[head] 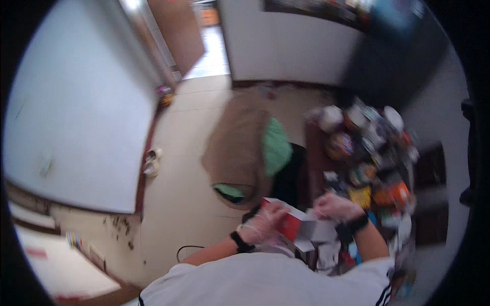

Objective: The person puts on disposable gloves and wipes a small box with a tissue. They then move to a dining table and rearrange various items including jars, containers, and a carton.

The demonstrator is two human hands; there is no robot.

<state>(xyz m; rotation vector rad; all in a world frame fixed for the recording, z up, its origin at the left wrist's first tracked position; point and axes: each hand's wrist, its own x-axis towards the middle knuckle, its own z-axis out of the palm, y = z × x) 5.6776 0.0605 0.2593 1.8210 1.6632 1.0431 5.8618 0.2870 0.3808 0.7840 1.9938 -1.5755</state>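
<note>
Low in the view, slightly right of the middle, my left hand (266, 222) grips a red and white cardboard box (291, 226) by its left side. White flaps stand out at the box's right end, which appears open. My right hand (333, 208) is at those flaps with its fingers bent together; blur hides whether it pinches one. Both hands wear thin clear gloves, with a black band at each wrist.
A dark red table (316, 164) on the right is crowded with packets, bowls and jars. Beyond the box, a brown cloth (239, 149) with green lining drapes over something. Shoes (152, 163) lie on the tiled floor by the left wall. A brown door (178, 34) stands ajar.
</note>
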